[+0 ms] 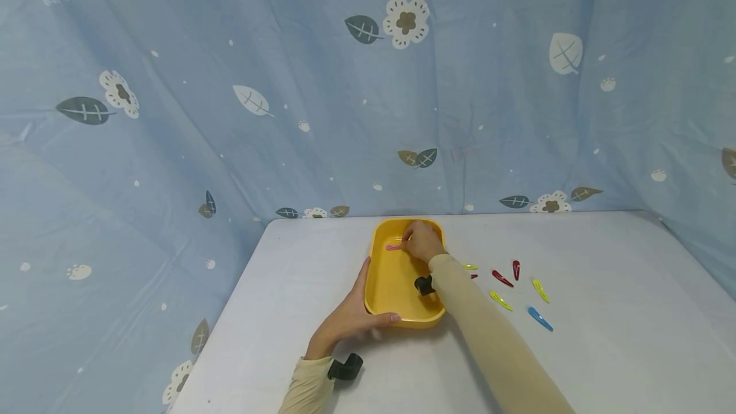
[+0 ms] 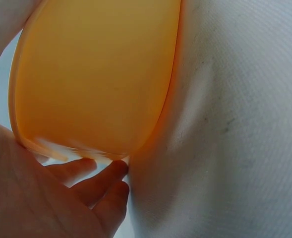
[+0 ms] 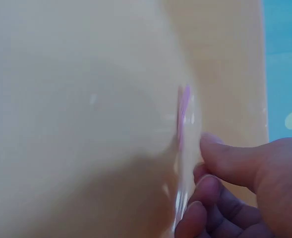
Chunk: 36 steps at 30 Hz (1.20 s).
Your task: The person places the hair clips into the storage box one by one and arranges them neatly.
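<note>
A yellow tray (image 1: 397,286) stands on the white table in the head view. My left hand (image 1: 353,312) grips its near left corner, thumb along the front rim and fingers at the left side. In the left wrist view the fingers (image 2: 98,181) curl by the tray's wall (image 2: 96,74). My right hand (image 1: 424,240) is inside the tray at its far end, fingers loosely bent. Just beside its fingertips a pink hair clip (image 1: 393,247) lies on the tray's floor. The right wrist view shows that clip (image 3: 184,114) slightly apart from the thumb (image 3: 217,148).
Right of the tray lie several snap hair clips: red ones (image 1: 503,278), yellow-green ones (image 1: 501,301) and a blue one (image 1: 540,319). My right forearm (image 1: 489,331) partly covers some of them. A blue patterned curtain (image 1: 368,82) hangs behind the table (image 1: 621,312).
</note>
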### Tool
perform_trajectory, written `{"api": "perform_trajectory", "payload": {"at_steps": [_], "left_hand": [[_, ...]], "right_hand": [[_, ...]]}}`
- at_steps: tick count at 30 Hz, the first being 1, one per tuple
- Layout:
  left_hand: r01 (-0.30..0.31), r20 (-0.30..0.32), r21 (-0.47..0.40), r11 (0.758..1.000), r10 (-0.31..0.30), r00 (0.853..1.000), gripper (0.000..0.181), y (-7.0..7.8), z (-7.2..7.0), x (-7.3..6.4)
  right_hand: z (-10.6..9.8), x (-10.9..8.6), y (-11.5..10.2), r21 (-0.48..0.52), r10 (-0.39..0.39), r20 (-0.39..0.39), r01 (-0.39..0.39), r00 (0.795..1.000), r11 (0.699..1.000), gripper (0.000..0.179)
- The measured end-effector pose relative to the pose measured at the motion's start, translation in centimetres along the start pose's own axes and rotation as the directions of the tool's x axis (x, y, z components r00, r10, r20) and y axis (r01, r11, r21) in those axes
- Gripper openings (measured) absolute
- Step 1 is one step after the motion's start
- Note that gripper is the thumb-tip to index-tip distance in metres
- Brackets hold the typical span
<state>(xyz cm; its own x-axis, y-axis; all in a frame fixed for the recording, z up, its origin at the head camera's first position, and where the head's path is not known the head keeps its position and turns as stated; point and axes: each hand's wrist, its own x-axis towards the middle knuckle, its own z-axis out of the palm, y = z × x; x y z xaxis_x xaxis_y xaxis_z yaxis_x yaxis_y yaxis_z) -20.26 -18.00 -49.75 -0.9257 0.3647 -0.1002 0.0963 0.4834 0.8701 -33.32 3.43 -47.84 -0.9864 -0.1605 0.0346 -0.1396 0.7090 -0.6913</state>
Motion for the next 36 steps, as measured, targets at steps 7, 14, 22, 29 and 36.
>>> {"api": "perform_trajectory", "payload": {"at_steps": [7, 14, 22, 29, 36], "left_hand": [[0.003, 0.006, 0.020, 1.000, -0.003, 1.000, 0.136, 0.0, 0.0, -0.1], [-0.001, 0.012, 0.001, 1.000, 0.001, 1.000, 0.136, -0.1, 0.0, -0.1], [-0.002, 0.005, 0.001, 1.000, 0.002, 1.000, 0.136, 0.0, 0.0, -0.1], [-0.016, 0.006, -0.014, 1.000, 0.016, 1.000, 0.137, -0.2, -0.1, -0.1], [-0.023, 0.012, -0.015, 1.000, 0.023, 1.000, 0.135, 0.1, -0.2, -0.2]], "right_hand": [[-1.8, -0.4, -0.4, 0.139, -0.028, 0.019, 0.025, 0.999, 0.990, 0.012], [-4.6, -1.5, -1.3, 0.232, -0.057, 0.006, 0.054, 0.998, 0.971, 0.019], [-8.5, -3.7, -2.1, 0.222, -0.086, -0.054, 0.096, 0.995, 0.970, 0.025], [-11.0, -5.6, -2.5, 0.204, -0.079, -0.078, 0.093, 0.994, 0.975, 0.026], [-13.0, -7.2, -2.3, 0.156, -0.134, -0.101, 0.149, 0.986, 0.976, 0.024]]}}
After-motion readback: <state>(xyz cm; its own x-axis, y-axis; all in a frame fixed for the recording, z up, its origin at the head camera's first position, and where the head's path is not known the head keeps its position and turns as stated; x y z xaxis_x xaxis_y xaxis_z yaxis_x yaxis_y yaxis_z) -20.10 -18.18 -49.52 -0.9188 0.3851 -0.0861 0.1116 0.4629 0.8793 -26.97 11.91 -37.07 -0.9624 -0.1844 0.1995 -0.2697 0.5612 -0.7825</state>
